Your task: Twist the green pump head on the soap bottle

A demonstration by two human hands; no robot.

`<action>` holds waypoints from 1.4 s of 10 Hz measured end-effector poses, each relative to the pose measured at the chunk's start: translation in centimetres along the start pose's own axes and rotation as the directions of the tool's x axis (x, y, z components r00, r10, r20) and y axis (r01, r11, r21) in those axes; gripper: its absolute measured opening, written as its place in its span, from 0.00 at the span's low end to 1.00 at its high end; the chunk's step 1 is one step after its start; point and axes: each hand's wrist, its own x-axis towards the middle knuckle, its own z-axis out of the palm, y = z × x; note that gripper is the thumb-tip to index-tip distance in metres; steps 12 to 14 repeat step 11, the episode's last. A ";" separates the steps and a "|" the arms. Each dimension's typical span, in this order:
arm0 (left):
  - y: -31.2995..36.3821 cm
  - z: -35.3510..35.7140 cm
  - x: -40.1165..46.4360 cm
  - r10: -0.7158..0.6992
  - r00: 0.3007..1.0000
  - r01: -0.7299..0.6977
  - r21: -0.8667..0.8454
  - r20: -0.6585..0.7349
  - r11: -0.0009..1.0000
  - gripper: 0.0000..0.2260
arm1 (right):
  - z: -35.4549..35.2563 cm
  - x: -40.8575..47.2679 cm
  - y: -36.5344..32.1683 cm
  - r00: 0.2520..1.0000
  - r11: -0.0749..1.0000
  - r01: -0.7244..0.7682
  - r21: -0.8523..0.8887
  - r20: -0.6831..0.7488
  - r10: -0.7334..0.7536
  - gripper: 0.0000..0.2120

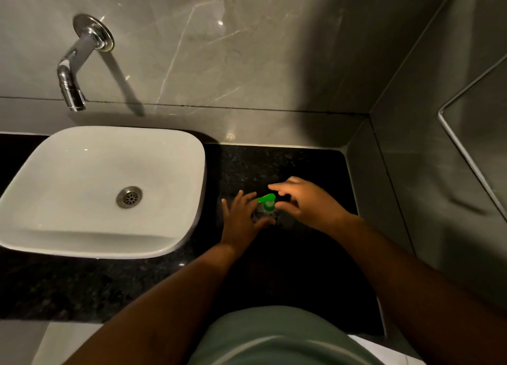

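We stand at a bathroom counter, both bare hands at a small soap bottle on the black speckled granite countertop, just right of the white vessel basin. The bottle stands upright between our hands, its clear body mostly lost in shadow; any label or brand on it is too dark and small to read. Its green pump head sits on top, the spout pointing left toward the basin.

Our left hand wraps the bottle's body from the left, fingers spread and slightly apart on the far side, thumb curled round the near side, gripping the bottle. Our right hand hovers at the pump from the right, fingers loosely parted and curved over it; whether the fingertips actually touch the green head we cannot tell.

A chrome wall-mounted tap juts from the grey marble wall above the basin's far edge, and the basin's steel drain shows in its bowl. A green garment fills the near foreground.
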 end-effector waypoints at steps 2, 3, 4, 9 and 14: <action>-0.1 -0.2 0.2 0.005 1.000 -0.006 0.040 0.026 0.999 0.29 | -1.9 3.3 -1.9 0.946 0.919 0.203 -0.339 0.311 -0.094 0.13; 0.1 -0.3 0.1 0.001 0.999 -0.003 0.062 0.033 0.998 0.29 | -2.7 4.0 -2.6 0.888 0.843 0.362 -0.398 0.422 -0.182 0.11; 0.2 -0.5 0.1 0.001 0.999 -0.004 0.083 0.037 0.997 0.28 | -3.6 4.3 -3.0 0.825 0.816 0.459 -0.351 0.508 -0.246 0.09; 0.6 -0.9 -0.3 -0.005 0.998 0.001 0.054 0.064 0.999 0.27 | -4.1 5.2 -2.9 0.701 0.700 0.637 -0.324 0.621 -0.350 0.10; 0.8 -1.1 -0.4 -0.037 0.996 0.032 0.063 0.083 0.998 0.29 | -3.9 4.7 -1.9 0.840 0.882 0.407 -0.235 0.475 -0.261 0.27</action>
